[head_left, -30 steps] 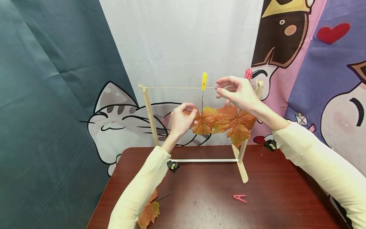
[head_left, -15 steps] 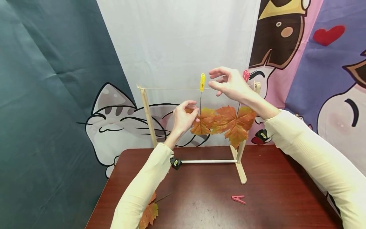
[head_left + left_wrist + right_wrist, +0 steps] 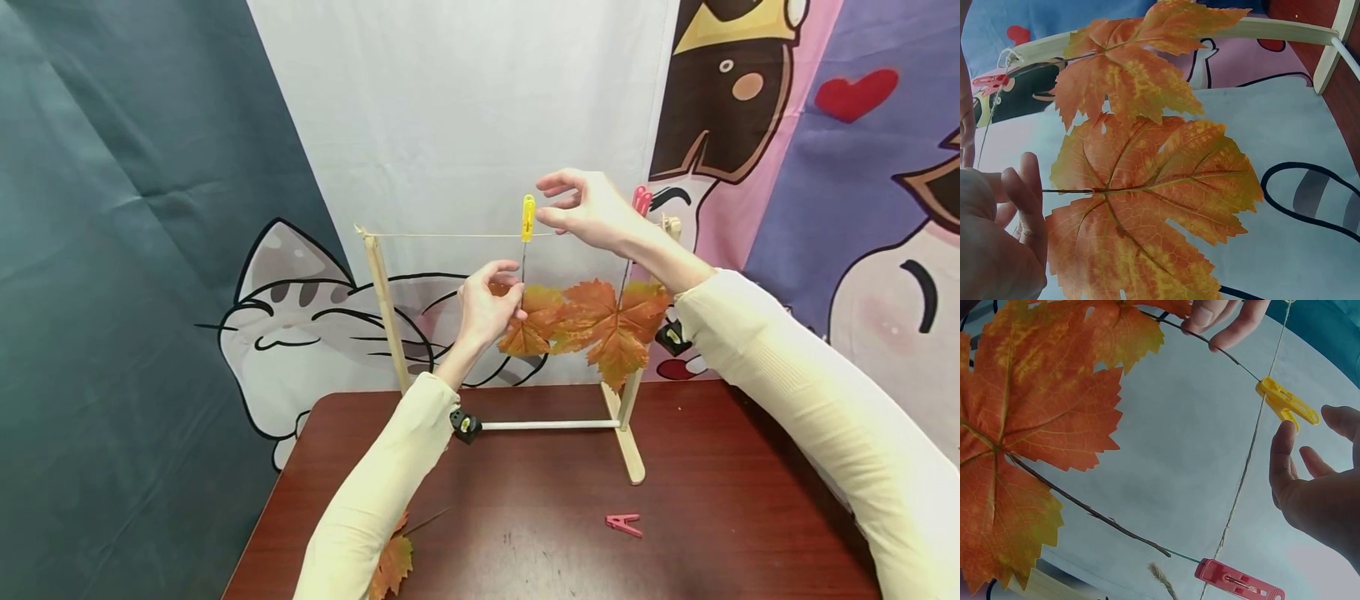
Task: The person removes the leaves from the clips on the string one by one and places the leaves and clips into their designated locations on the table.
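A yellow clothespin (image 3: 528,218) clips an orange maple leaf (image 3: 534,321) by its stem to a thin string (image 3: 442,236). My left hand (image 3: 486,307) is beside that stem, fingers loosely bent; in the right wrist view its fingertips (image 3: 1229,336) lie at the stem, with no firm pinch visible. Close to the yellow clothespin, my right hand (image 3: 588,210) has thumb and fingers spread apart, holding nothing. The right wrist view shows a small gap between its fingertips and the clothespin. A second leaf (image 3: 618,329) hangs at the right from a pink-red clothespin (image 3: 1238,579).
The string runs between two posts of a wooden stand (image 3: 386,312), joined below by a white rod (image 3: 551,426). On the brown table (image 3: 540,542) lie a pink clothespin (image 3: 624,524) and another leaf (image 3: 393,565), partly behind my left sleeve. A printed curtain hangs behind.
My right hand has moved up and left, toward the yellow clothespin. My left hand has shifted slightly right and up toward the stem. The hanging leaves keep their places on the string.
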`<action>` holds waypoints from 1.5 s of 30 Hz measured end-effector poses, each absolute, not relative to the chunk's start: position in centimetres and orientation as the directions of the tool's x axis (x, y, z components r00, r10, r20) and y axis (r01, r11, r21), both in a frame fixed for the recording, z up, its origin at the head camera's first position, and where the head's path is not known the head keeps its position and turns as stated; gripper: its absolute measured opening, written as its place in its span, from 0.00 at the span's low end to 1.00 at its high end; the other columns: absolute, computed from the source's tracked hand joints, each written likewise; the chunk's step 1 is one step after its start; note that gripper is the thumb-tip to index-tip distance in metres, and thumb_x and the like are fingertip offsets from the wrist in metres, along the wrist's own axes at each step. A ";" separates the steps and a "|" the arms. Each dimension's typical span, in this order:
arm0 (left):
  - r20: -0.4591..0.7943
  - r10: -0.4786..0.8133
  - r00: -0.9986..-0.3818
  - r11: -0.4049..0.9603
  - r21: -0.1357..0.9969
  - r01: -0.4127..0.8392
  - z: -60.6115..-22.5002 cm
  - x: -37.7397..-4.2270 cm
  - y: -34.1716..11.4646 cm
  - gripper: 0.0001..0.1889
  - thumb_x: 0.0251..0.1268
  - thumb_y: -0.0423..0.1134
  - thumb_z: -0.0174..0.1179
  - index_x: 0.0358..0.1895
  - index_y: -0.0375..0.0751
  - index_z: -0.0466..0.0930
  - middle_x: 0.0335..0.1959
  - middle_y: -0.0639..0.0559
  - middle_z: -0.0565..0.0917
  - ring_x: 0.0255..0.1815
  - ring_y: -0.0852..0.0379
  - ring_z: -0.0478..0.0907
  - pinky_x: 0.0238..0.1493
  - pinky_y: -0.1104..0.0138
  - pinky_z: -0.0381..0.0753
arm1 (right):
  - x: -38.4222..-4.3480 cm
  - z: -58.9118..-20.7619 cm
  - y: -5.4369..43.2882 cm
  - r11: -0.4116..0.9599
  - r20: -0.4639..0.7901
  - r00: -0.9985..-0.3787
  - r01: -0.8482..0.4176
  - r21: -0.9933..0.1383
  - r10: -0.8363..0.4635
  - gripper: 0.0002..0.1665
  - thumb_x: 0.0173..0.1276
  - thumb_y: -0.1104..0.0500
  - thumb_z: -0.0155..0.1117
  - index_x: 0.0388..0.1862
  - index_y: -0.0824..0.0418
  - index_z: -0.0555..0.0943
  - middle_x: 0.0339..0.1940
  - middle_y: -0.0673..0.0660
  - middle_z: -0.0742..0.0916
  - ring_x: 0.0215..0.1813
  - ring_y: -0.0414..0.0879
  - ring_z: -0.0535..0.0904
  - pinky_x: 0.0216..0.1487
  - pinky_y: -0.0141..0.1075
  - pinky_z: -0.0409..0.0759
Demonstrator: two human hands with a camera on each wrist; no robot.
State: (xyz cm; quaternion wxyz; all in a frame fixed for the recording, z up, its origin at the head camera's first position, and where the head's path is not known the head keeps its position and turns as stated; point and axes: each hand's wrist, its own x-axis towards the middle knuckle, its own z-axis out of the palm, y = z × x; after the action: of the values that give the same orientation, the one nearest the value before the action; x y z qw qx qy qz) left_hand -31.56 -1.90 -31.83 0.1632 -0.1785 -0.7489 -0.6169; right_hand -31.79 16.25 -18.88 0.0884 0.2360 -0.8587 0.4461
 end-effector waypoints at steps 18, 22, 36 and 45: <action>0.472 0.052 -0.880 0.184 0.862 0.473 -31.8 -31.9 -1.5 0.15 0.65 0.27 0.62 0.54 0.39 0.82 0.38 0.47 0.84 0.16 0.55 0.83 0.11 0.67 0.76 | -32.7 -18.3 15.1 0.503 0.288 -0.884 -0.450 -0.738 -0.368 0.28 0.72 0.63 0.62 0.68 0.68 0.71 0.63 0.67 0.77 0.57 0.58 0.79 0.47 0.37 0.83; 0.476 0.052 -0.878 0.185 0.859 0.477 -31.8 -31.9 -1.5 0.15 0.65 0.26 0.62 0.53 0.39 0.83 0.38 0.47 0.84 0.16 0.55 0.83 0.11 0.67 0.75 | -32.8 -18.2 15.0 0.507 0.287 -0.887 -0.446 -0.738 -0.362 0.27 0.71 0.64 0.61 0.67 0.68 0.72 0.62 0.67 0.78 0.56 0.58 0.79 0.44 0.35 0.82; 0.511 0.042 -0.858 0.198 0.838 0.509 -32.0 -32.2 -1.2 0.14 0.65 0.27 0.62 0.53 0.37 0.83 0.36 0.46 0.85 0.15 0.54 0.82 0.11 0.67 0.76 | -33.0 -18.3 14.8 0.526 0.281 -0.894 -0.434 -0.731 -0.348 0.23 0.73 0.64 0.60 0.65 0.69 0.74 0.59 0.67 0.78 0.55 0.59 0.79 0.45 0.37 0.82; 0.538 0.028 -0.842 0.219 0.819 0.531 -31.9 -32.3 -1.2 0.11 0.65 0.27 0.62 0.49 0.36 0.84 0.34 0.46 0.85 0.15 0.56 0.82 0.11 0.69 0.74 | -33.2 -18.3 14.7 0.537 0.287 -0.893 -0.440 -0.719 -0.348 0.20 0.75 0.62 0.59 0.62 0.69 0.77 0.56 0.66 0.80 0.51 0.56 0.80 0.45 0.37 0.83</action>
State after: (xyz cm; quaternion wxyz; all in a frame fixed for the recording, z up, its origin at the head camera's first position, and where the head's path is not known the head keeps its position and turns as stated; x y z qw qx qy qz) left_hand -32.35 -1.24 -31.93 0.2106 -0.1857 -0.7518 -0.5966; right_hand -33.21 14.69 -18.28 0.0545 0.2251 -0.8750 0.4251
